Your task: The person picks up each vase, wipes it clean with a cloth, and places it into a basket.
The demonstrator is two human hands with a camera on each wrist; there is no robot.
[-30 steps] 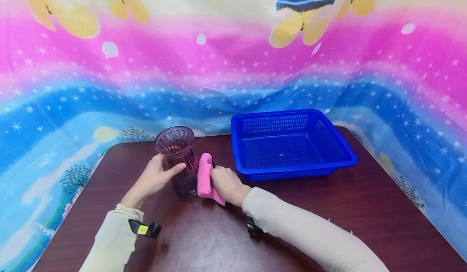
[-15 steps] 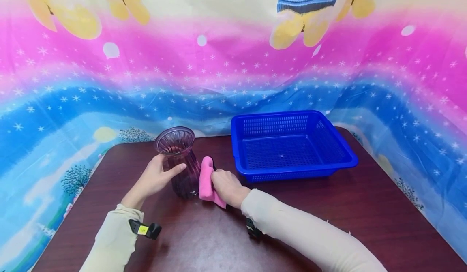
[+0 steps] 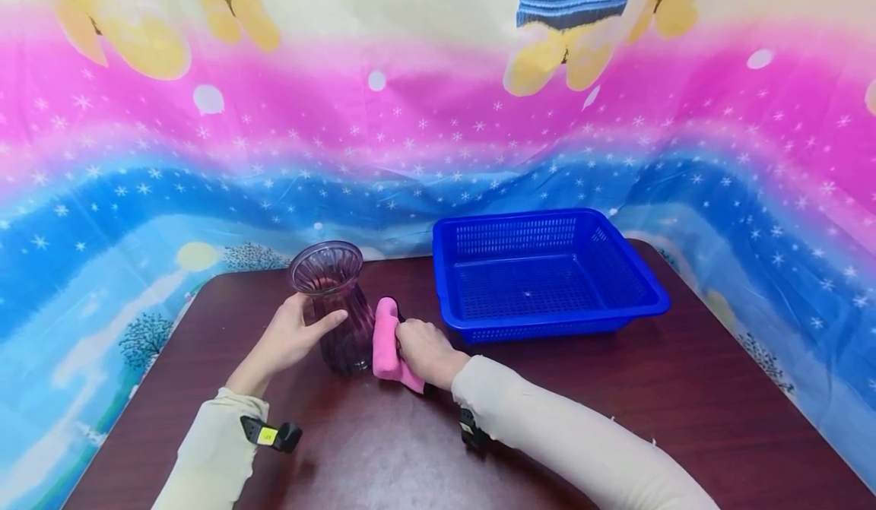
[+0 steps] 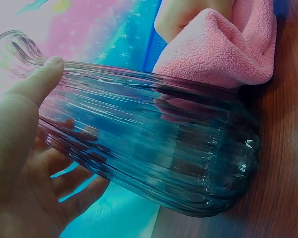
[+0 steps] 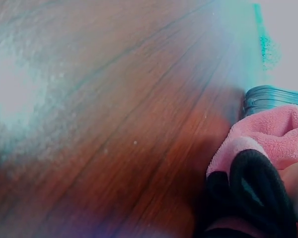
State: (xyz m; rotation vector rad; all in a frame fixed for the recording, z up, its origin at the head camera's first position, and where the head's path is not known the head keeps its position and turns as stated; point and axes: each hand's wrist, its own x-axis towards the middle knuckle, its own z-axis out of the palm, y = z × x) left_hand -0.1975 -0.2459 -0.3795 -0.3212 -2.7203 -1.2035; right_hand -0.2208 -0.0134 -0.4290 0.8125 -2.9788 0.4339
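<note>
A purple-tinted ribbed glass vase [image 3: 344,335] with a flared rim stands upright on the table. My left hand [image 3: 290,333] grips it from the left, thumb on the near side; in the left wrist view the fingers curl round behind the glass [image 4: 154,134]. Bunched in my right hand [image 3: 426,349] is a pink fluffy cloth [image 3: 386,343], pressed against the vase's right side low down. Dark fabric [image 5: 258,188] shows at the cloth's edge in the right wrist view, where only a bit of the vase's base [image 5: 273,99] appears behind the pink cloth [image 5: 273,129].
A blue perforated plastic basket [image 3: 452,320] stands at the back right of the dark wooden table [image 3: 369,441]. Behind the table hangs a patterned backdrop cloth [image 3: 383,137]. Black straps with small devices sit on both wrists.
The pink cloth and my right hand have shifted slightly down along the vase's side. My left hand keeps its grip, and the vase stays in place.
</note>
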